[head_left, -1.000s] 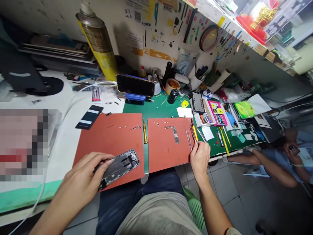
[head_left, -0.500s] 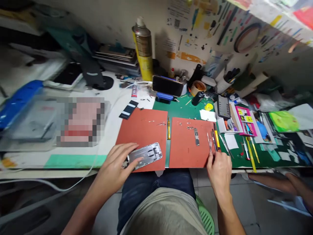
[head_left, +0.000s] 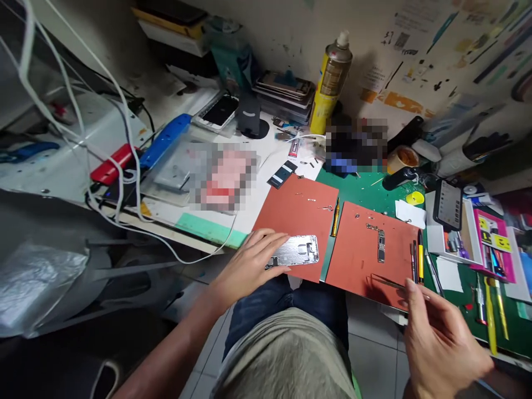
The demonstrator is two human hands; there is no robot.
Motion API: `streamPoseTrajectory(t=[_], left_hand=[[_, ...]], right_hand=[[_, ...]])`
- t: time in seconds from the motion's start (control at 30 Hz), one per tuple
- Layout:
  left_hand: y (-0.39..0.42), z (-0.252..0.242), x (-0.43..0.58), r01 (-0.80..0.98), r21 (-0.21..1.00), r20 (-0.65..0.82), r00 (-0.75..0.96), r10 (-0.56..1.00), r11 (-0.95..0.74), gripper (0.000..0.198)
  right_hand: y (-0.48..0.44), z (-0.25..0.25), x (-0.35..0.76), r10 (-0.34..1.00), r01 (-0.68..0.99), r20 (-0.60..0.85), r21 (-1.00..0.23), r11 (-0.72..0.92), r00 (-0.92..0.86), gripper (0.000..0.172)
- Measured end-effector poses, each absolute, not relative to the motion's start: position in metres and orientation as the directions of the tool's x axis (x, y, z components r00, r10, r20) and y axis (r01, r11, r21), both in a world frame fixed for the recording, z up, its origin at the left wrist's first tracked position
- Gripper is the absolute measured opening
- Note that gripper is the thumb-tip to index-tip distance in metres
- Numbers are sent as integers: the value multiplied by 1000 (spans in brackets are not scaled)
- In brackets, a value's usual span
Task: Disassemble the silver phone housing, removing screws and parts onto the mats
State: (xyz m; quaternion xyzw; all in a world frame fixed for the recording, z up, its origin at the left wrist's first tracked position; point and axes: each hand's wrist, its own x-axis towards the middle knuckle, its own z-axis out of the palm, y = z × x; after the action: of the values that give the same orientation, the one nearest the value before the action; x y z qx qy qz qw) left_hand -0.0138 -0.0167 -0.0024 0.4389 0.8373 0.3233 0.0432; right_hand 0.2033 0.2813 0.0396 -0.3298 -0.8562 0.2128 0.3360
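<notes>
My left hand (head_left: 249, 265) lies over the near end of an opened phone housing (head_left: 297, 250) and holds it down on the left red mat (head_left: 299, 213). My right hand (head_left: 436, 338) is lifted above the near edge of the right red mat (head_left: 366, 255), its fingers pinched on thin metal tweezers (head_left: 388, 281) whose tips point left. A small logic board (head_left: 381, 246) lies on the right mat. A yellow-handled screwdriver (head_left: 336, 209) rests between the two mats.
A yellow spray can (head_left: 330, 83) stands at the back wall beside a stack of phone frames (head_left: 285, 94). More tools (head_left: 419, 257) lie along the right mat's edge on the green mat (head_left: 366, 191). A black phone (head_left: 448, 204) and parts boxes sit right; white cables (head_left: 120, 166) hang at left.
The view has swung left. My right hand has lifted tweezers off the row of tools and come back towards me. My left hand stays on the phone housing.
</notes>
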Motion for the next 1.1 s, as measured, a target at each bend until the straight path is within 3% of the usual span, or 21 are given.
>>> streamPoseTrajectory(t=[0.17, 0.3, 0.4, 0.47, 0.67, 1.1], left_hand=[[-14, -3, -19, 709, 626, 239, -572, 784, 326, 65], [-12, -6, -23, 691, 668, 246, -555, 795, 276, 64], [-11, -9, -25, 665, 688, 224, -576, 786, 291, 62], [-11, -9, -25, 658, 691, 215, -581, 785, 298, 62], [-10, -7, -24, 651, 689, 213, -600, 771, 317, 64], [-9, -7, -25, 626, 710, 202, -620, 758, 322, 62]], right_hand=[[285, 36, 172, 604, 398, 255, -553, 732, -755, 39], [274, 49, 162, 653, 332, 215, -722, 607, -726, 29], [255, 51, 146, 597, 137, 200, -872, 471, -777, 18], [244, 43, 129, 533, 10, 244, -903, 429, -811, 12], [235, 2, 87, 353, -125, 358, -834, 538, -865, 7], [236, -11, 82, 324, -82, 294, -841, 535, -899, 9]])
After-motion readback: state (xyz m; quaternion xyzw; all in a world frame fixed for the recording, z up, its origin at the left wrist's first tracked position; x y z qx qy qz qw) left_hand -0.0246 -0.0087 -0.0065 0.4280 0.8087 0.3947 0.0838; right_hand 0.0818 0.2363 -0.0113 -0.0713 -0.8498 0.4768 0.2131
